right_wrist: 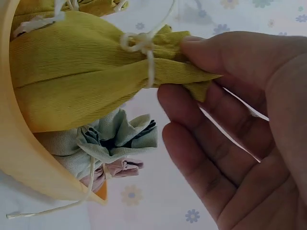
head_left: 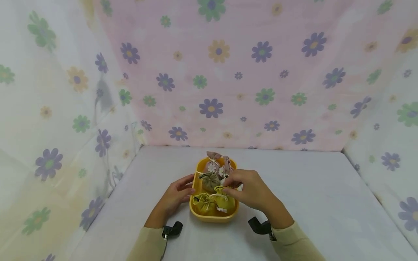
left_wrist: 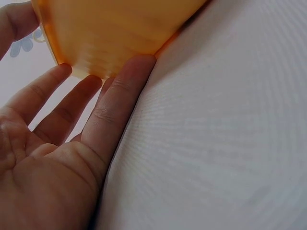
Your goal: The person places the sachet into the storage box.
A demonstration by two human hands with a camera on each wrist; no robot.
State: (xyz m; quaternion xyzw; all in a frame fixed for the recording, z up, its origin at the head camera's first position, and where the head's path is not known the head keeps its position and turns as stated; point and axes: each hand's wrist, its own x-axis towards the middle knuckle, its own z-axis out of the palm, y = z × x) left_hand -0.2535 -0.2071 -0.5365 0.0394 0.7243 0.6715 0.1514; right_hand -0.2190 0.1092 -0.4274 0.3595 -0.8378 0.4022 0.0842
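My right hand [head_left: 249,188] pinches the gathered top of a mustard-yellow drawstring pouch [right_wrist: 72,72] between thumb and fingertips, above its cream cord. The pouch's lower part is inside a yellow plastic basket [head_left: 213,219]. Against the basket's left outer wall rests my left hand [head_left: 176,195], fingers fairly straight and one along the tabletop, as the left wrist view shows. Another mustard-yellow pouch [head_left: 203,206] lies at the basket's near left. Behind it sit a grey-green pouch [head_left: 210,183] and a pinkish-brown pouch [head_left: 212,167] with a white flower. My right hand partly covers the pouches on that side.
The basket stands on a white-covered table [head_left: 310,203]. A pink flowered cloth [head_left: 241,83] hangs behind it, with white flowered cloths at both sides. Each wrist carries a black camera mount [head_left: 173,229].
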